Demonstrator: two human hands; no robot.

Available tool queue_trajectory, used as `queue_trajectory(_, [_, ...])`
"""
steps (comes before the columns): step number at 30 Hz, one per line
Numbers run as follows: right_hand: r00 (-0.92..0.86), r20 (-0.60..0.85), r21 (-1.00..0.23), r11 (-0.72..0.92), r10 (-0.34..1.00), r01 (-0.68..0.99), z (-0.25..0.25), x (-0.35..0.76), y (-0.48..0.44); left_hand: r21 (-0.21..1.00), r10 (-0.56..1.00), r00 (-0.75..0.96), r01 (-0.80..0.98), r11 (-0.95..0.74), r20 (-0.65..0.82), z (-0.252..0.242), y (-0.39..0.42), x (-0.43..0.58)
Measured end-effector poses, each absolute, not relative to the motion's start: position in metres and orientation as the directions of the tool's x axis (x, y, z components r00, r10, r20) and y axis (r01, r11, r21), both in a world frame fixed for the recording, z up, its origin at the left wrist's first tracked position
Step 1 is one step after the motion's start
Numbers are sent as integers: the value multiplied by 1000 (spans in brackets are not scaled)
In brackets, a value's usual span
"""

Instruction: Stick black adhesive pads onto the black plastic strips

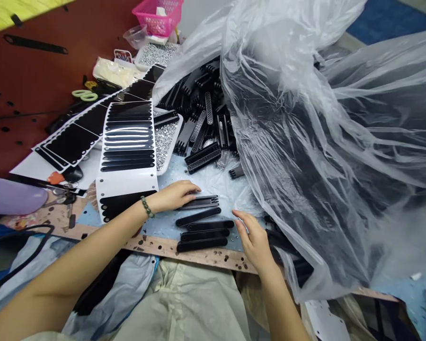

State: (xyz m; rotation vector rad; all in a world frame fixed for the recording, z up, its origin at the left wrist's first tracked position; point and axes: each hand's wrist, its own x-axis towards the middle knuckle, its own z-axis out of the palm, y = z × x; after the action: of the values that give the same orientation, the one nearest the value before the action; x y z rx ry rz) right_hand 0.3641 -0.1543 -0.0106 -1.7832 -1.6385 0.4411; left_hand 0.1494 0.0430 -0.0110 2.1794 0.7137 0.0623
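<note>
My left hand (173, 195) lies on a black slotted plastic strip (199, 202) at the near edge of the work board, its fingers curled over the strip's left end. My right hand (252, 237) rests beside several black rounded strips (203, 232) laid in a row; its fingers are stretched and touch their right ends. A beaded bracelet (146, 207) sits on my left wrist. A white backing sheet with black sticker strips (128, 142) lies just left of my left hand.
A big clear plastic bag (323, 142) full of black plastic parts (202, 118) fills the right side. A white tray of small silver screws (165, 139), more sticker sheets (71, 139), green scissors (84, 95) and a pink basket (159, 16) lie behind.
</note>
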Motion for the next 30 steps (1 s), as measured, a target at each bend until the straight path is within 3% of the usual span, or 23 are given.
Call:
queue_trajectory(3, [177, 203, -679, 8, 963, 734, -16, 364, -169, 739, 519, 840, 450, -501, -158, -10, 36, 150])
queue_trajectory(8, [154, 241, -676, 51, 958, 735, -19, 356, -188, 756, 499, 797, 548, -359, -341, -16, 39, 155])
queue_trajectory(13, [-38, 184, -509, 128, 982, 851, -27, 333, -197, 708, 474, 786, 590, -387, -396, -18, 45, 160])
queue_trajectory(17, [-49, 157, -418, 111, 986, 902, -38, 318, -187, 670, 460, 790, 599, -439, -405, -10, 44, 165])
queue_trajectory(24, [-37, 150, -408, 96, 988, 908, -35, 315, -175, 621, 482, 851, 495, -608, -208, 8, 10, 149])
queue_trajectory(27, [-53, 137, -412, 106, 989, 905, -32, 313, -171, 526, 480, 865, 480, -702, -148, 0, -25, 139])
queue_trajectory(30, [-82, 132, -388, 128, 988, 913, -31, 306, -160, 424, 573, 814, 554, -717, -94, -12, -53, 142])
